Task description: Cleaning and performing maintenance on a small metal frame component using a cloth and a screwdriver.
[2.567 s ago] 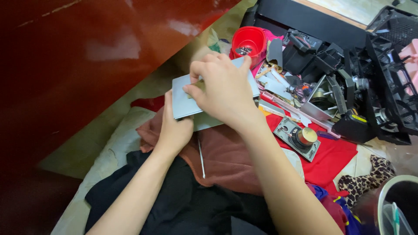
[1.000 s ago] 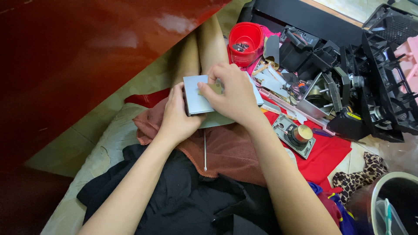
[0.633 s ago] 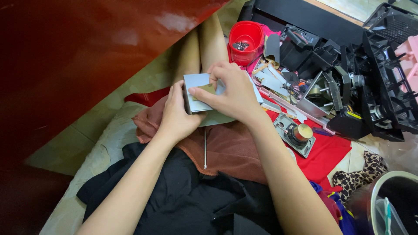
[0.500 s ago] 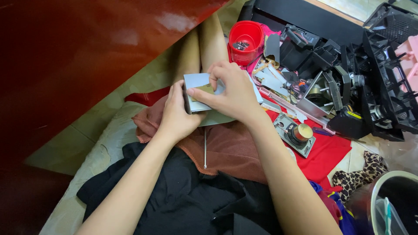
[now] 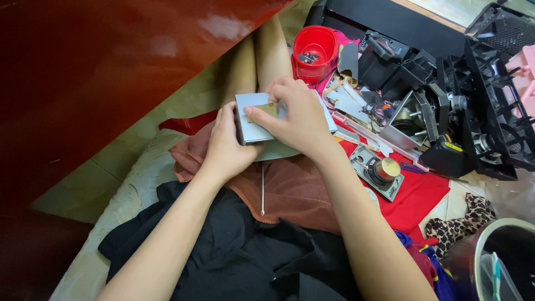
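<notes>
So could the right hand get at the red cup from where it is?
Probably yes: the right hand is on the grey box, and the red cup stands just beyond it, open side up, with nothing between them.

Glossy red-brown furniture (image 5: pixel 83 72), tiled floor (image 5: pixel 189 100)

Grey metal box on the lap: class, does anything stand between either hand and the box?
Nothing visible does. The left hand grips the grey metal box at its left edge, and the right hand rests directly on top, fingers pressing its upper face. The thin metal rod lies below, clear of both.
</notes>
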